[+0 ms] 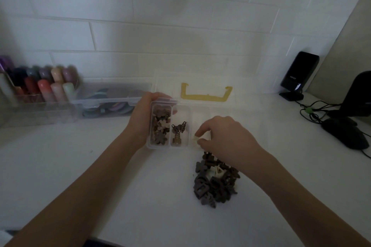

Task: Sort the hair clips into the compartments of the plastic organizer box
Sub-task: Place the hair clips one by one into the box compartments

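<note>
We see the organizer box point(181, 126) on the desk point(140, 186), our left hand point(143, 118) curled around its left end. Our right hand point(222, 136) pinches a cream clip point(195, 139) over the box's third compartment from the left. The clip pile point(215, 179) lies just in front of the box, under our right wrist.

Dim, soft-focus view, blurred bowed edges

two bare forearms enter from the bottom corners, no sleeves showing anywhere along them. the left hand point(143, 115) and right hand point(224, 136) are bare too: no rings, watch, bracelet or gloves. fingers point(200, 130) slim, nails short and unpainted.
</note>
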Action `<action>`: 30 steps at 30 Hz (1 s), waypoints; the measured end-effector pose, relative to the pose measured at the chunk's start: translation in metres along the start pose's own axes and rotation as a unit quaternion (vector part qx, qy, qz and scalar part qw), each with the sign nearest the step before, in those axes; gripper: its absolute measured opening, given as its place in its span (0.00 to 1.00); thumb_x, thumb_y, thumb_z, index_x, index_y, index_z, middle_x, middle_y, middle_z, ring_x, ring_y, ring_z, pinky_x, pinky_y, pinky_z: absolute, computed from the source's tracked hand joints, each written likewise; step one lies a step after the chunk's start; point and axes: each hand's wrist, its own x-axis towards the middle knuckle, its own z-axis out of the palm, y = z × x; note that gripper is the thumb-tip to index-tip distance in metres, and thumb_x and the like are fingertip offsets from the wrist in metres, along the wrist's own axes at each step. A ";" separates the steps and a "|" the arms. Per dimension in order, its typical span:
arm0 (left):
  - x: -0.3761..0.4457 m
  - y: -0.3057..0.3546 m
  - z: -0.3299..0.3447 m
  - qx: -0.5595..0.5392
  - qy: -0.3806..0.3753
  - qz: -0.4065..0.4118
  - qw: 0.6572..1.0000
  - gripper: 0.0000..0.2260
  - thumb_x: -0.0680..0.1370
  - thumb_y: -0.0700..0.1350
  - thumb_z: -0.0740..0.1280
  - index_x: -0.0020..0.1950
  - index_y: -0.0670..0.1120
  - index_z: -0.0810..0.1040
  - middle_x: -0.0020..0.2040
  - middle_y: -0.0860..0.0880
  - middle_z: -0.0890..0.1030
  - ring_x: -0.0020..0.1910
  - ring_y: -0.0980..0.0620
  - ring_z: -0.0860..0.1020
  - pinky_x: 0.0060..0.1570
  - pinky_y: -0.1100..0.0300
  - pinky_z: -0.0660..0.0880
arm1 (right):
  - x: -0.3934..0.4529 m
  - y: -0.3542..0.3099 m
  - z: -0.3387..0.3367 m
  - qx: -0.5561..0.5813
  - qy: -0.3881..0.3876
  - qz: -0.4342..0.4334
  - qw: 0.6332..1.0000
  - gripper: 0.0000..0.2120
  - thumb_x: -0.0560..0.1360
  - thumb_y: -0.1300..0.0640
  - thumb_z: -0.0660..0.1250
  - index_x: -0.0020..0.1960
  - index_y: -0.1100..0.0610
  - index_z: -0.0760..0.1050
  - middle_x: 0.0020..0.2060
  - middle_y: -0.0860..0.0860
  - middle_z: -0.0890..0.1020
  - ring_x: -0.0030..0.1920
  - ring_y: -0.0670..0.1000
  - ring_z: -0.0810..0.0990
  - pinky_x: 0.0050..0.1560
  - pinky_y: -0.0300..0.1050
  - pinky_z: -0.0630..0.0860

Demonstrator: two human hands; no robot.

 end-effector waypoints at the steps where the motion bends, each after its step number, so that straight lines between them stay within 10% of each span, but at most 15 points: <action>1: 0.000 0.000 0.000 0.002 -0.001 0.005 1.000 0.12 0.75 0.49 0.57 0.36 0.48 0.75 0.32 0.49 0.80 0.32 0.52 0.79 0.39 0.59 0.72 | 0.000 0.000 0.000 -0.005 0.009 -0.005 1.000 0.07 0.74 0.50 0.66 0.52 0.45 0.77 0.39 0.44 0.73 0.40 0.47 0.75 0.40 0.41 0.70; 13: -0.001 0.001 0.001 0.009 0.003 0.009 1.000 0.14 0.75 0.49 0.56 0.35 0.48 0.76 0.33 0.48 0.80 0.32 0.51 0.79 0.39 0.58 0.72 | 0.002 0.001 0.002 0.011 0.060 -0.013 0.998 0.06 0.76 0.51 0.64 0.47 0.46 0.80 0.34 0.42 0.72 0.39 0.48 0.78 0.39 0.41 0.74; 20: 0.000 0.000 0.000 0.006 -0.004 -0.001 1.000 0.13 0.74 0.50 0.57 0.34 0.49 0.76 0.35 0.47 0.80 0.33 0.50 0.79 0.42 0.56 0.72 | 0.007 0.009 -0.018 0.230 0.141 -0.045 0.962 0.07 0.72 0.48 0.70 0.40 0.50 0.82 0.30 0.46 0.78 0.26 0.42 0.72 0.29 0.33 0.69; 25: -0.001 0.001 0.001 0.002 -0.001 -0.004 1.000 0.14 0.75 0.50 0.57 0.33 0.49 0.76 0.35 0.46 0.79 0.33 0.50 0.78 0.41 0.57 0.72 | 0.006 0.005 -0.013 0.303 0.145 -0.093 0.937 0.03 0.70 0.53 0.72 0.43 0.49 0.84 0.35 0.42 0.81 0.35 0.43 0.76 0.39 0.41 0.79; 30: -0.001 0.002 0.002 0.004 0.021 -0.015 1.000 0.15 0.77 0.51 0.55 0.36 0.48 0.77 0.33 0.47 0.81 0.34 0.49 0.78 0.41 0.57 0.71 | 0.005 0.002 -0.007 0.136 0.117 -0.208 0.962 0.13 0.77 0.64 0.63 0.57 0.54 0.80 0.51 0.47 0.81 0.49 0.44 0.78 0.53 0.39 0.75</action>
